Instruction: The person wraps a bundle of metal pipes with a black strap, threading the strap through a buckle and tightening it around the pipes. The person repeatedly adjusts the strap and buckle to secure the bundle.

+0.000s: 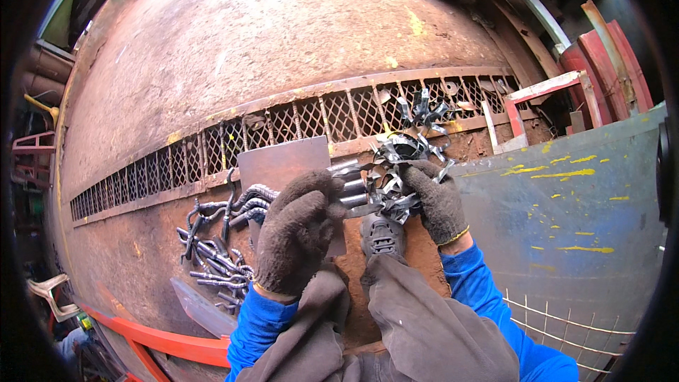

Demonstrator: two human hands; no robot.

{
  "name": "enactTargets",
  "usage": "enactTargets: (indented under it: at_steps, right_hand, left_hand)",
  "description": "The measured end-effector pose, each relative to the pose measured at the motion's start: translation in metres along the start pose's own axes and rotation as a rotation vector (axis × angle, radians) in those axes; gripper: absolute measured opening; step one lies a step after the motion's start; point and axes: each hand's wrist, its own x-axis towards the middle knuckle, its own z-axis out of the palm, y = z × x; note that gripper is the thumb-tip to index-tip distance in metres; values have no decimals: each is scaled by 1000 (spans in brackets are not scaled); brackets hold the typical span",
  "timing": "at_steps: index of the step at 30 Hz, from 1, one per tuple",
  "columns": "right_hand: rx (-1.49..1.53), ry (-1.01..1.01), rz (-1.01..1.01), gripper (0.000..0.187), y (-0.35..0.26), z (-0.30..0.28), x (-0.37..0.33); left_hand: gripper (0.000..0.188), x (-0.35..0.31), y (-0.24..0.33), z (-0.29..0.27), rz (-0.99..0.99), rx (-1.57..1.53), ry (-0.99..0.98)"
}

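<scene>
My left hand (297,233), in a dark brown work glove, is closed around a bundle of steel rods. Their twisted, ribbed ends (256,201) stick out on its left and their smooth round ends (351,187) on its right. My right hand (438,201), gloved the same way, grips a tangle of thin, curled metal strips (396,177) beside those smooth ends. Beneath the rods lies a flat metal plate (286,163), partly hidden by my left glove. A heap of bent, ribbed rods (216,262) lies on the ground to the left.
A grated drain (276,124) crosses the reddish ground ahead. On the right is a large grey metal sheet (559,205) with yellow marks, near a red-and-white frame (548,92). An orange bar (170,343) runs at lower left. My shoe (382,237) is below the strips.
</scene>
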Motion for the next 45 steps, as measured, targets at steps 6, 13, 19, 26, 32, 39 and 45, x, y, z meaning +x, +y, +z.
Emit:
enactTargets:
  at_steps: [6,13,19,26,32,39,45]
  right_hand:
    - [96,163,-26,21,4,5,3]
    - [47,262,-130,17,3,10,5]
    - [-1,182,-88,16,1,5,5]
    - [364,-97,194,17,-2,-7,9]
    - [360,-214,192,24,41,-28,14]
    - [509,-440,85,33,19,-21,8]
    - [348,-259,-24,29,18,-18,10]
  left_hand:
    - [26,8,-3,-6,235,521,-104]
    - [19,9,16,10,-486,-94,180]
    - [19,9,14,10,-530,-173,222]
    - [34,12,15,13,-510,-299,272]
    - [38,14,15,14,-537,-237,339]
    - [40,13,16,12,-510,-261,398]
    - [40,14,13,12,-496,-196,374]
